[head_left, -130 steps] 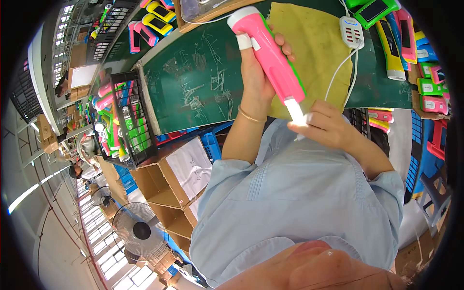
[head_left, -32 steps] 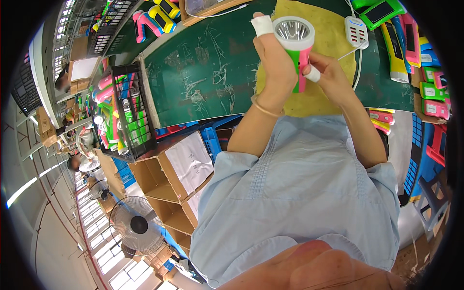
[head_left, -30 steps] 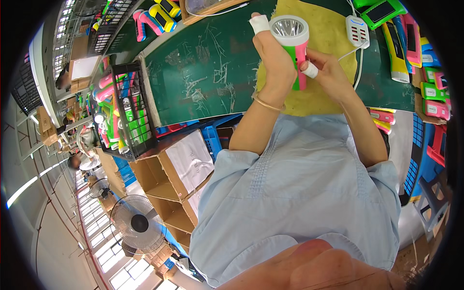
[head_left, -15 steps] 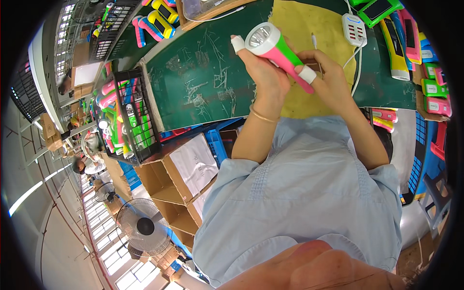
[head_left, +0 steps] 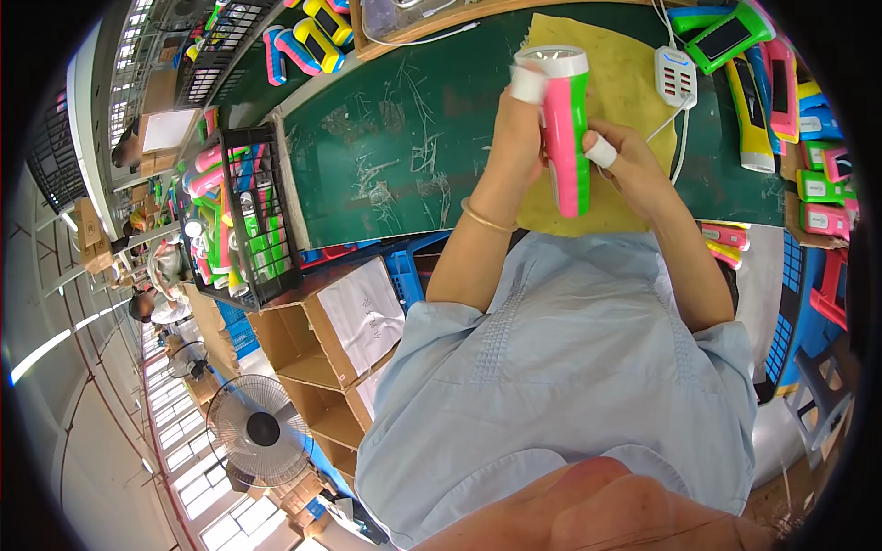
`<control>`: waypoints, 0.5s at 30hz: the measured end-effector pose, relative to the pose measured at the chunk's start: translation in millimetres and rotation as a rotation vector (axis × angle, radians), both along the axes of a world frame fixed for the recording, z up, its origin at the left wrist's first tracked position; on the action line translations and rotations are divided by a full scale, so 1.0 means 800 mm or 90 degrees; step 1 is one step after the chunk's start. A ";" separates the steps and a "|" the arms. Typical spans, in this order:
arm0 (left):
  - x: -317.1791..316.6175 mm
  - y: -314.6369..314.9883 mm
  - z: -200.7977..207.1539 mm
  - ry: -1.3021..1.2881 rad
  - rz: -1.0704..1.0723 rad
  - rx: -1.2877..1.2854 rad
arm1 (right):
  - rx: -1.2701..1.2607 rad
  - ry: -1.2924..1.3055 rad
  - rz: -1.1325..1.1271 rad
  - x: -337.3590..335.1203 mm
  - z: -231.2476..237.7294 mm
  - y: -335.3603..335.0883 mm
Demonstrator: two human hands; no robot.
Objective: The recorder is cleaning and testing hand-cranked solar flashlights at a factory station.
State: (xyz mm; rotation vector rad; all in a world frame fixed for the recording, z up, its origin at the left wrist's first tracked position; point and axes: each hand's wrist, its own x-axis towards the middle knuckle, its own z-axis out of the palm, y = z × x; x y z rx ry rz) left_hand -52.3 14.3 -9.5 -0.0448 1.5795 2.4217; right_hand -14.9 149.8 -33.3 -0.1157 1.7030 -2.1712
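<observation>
A pink and green flashlight [head_left: 565, 138] with a white head stands nearly upright over the yellow cloth [head_left: 643, 73], its lens end pointing away from me. My left hand [head_left: 519, 138] is wrapped round its upper part, the thumb in white tape pressed near the head. Close to the flashlight's right side is my right hand [head_left: 629, 165], fingers bent and its thumb also taped in white. A thin white charging cable [head_left: 663, 125] runs to the back of the right fingers, which appear to pinch its end; the plug is hidden.
A white multi-port USB charger [head_left: 675, 73] lies on the green tabletop [head_left: 367, 138]. More flashlights [head_left: 749, 110] are piled at the right. On the left stands a black crate [head_left: 266, 220] full of flashlights. Cardboard boxes [head_left: 322, 349] and a fan [head_left: 262, 427] are at lower left.
The flashlight has turned from slanting to nearly upright, with its side now facing me. My right hand has come off its tail. The cable plug seen lying on the cloth no longer shows.
</observation>
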 end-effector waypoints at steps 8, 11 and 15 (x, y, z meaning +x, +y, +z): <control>0.009 -0.006 -0.001 0.042 -0.080 0.231 | 0.186 0.030 0.061 -0.003 0.043 0.032; 0.014 -0.002 0.003 0.001 -0.025 0.126 | 0.119 0.117 0.062 -0.003 0.032 0.020; 0.014 0.003 0.014 0.093 0.079 0.045 | 0.152 0.081 0.040 -0.002 0.010 0.002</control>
